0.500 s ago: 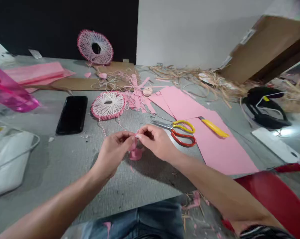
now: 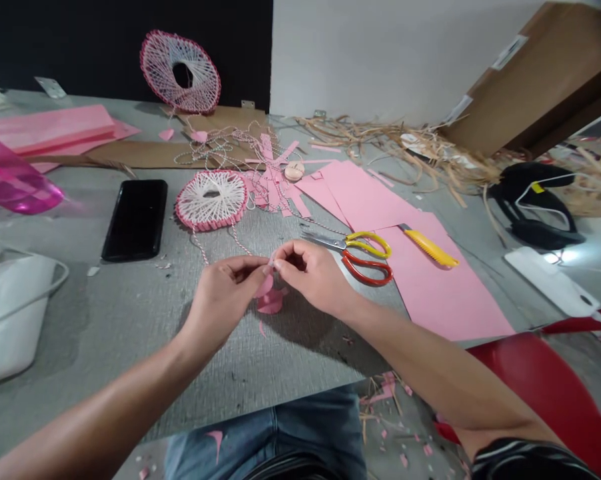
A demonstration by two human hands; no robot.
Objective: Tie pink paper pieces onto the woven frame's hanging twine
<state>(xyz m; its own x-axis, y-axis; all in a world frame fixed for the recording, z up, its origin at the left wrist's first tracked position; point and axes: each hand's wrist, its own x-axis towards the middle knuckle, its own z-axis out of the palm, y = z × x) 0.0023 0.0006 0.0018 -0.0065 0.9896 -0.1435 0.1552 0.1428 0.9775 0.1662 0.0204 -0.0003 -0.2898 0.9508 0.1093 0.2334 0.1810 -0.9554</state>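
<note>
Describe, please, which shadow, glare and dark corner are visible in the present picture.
Head view: a dark shadow on the table below the right hand; head view: bright white glare just above the white device; head view: the top right corner darkens; head view: detail between the fingertips too small to judge.

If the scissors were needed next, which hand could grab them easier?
Probably the right hand: the scissors lie close beside it. The left hand is farther, with the right hand in between. Both hands pinch at a tiny pale bit, so the right would likely have to let go first.
</note>
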